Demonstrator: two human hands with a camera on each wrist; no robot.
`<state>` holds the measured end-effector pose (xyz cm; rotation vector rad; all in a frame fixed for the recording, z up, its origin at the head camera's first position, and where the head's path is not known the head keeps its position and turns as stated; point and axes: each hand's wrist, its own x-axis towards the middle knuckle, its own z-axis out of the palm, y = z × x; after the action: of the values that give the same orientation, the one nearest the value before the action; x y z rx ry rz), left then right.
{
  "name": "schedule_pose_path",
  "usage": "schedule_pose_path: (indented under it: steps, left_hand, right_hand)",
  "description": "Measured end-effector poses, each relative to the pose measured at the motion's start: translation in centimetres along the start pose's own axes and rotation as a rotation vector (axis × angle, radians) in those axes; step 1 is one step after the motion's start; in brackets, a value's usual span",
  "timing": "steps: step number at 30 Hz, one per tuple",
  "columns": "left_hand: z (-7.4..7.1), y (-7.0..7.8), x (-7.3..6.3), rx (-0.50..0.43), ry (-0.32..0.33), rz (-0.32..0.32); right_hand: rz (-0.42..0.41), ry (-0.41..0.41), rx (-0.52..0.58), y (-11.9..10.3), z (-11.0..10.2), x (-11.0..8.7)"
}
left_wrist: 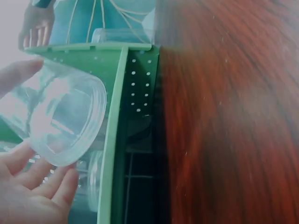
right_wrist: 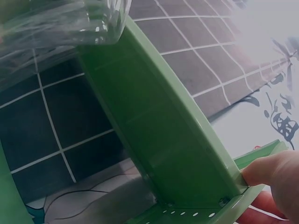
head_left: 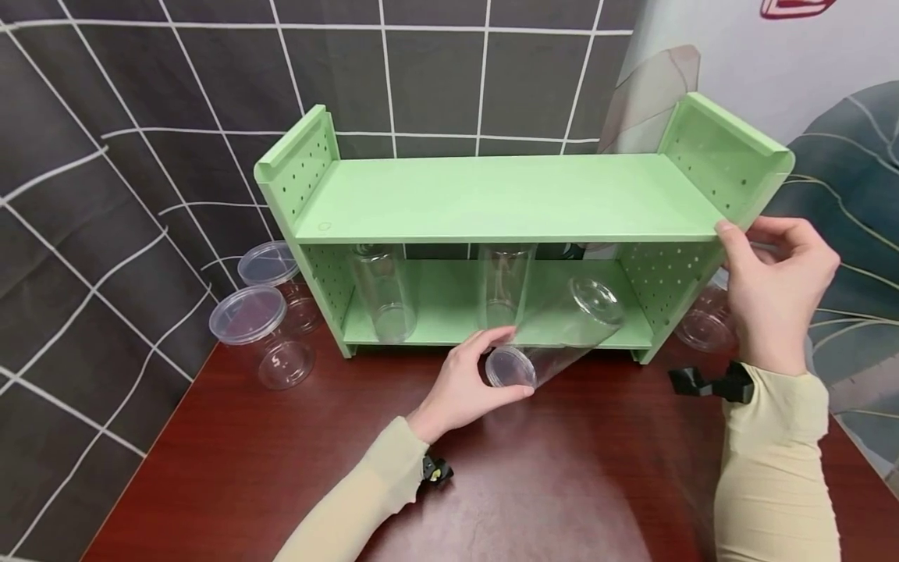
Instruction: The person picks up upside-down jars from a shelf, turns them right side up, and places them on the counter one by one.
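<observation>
A tall clear plastic jar [head_left: 572, 324] with a lid is tilted in front of the shelf, its lid end toward me and its base up to the right. My left hand [head_left: 467, 382] grips the jar by the lid end, fingers and thumb on either side. In the left wrist view the jar [left_wrist: 65, 114] is seen close up. On the right, my right hand [head_left: 779, 289] pinches the front edge of the green two-tier shelf [head_left: 492, 199] at its side panel. Two clear jars [head_left: 382, 297] stand upright on the lower tier, one left, one near the middle.
Two lidded clear tubs [head_left: 247, 316] stand on the table left of the shelf. Another clear container [head_left: 705, 320] stands right of it, partly behind my right hand. The shelf rests on a reddish wooden table [head_left: 548, 484] against a dark tile-patterned backdrop [head_left: 435, 78].
</observation>
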<state>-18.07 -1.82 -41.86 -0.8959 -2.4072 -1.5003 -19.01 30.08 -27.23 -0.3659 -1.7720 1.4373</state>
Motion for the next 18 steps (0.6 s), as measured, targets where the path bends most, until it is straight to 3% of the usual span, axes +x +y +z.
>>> schedule_pose_path:
  steps: [10, 15, 18]
  left_hand:
    - [-1.9, 0.5, -0.6, -0.031, 0.011, 0.012]
    - [-2.3, 1.2, -0.7, -0.026, 0.014, 0.0]
    - [-2.5, 1.6, -0.8, -0.021, 0.009, -0.006]
  right_hand:
    - [0.007, 0.001, 0.015, 0.1, 0.0, 0.1]
    - [0.043, -0.012, 0.091, 0.1, 0.0, -0.4]
    - [-0.036, 0.022, 0.042, -0.3, 0.0, -1.7]
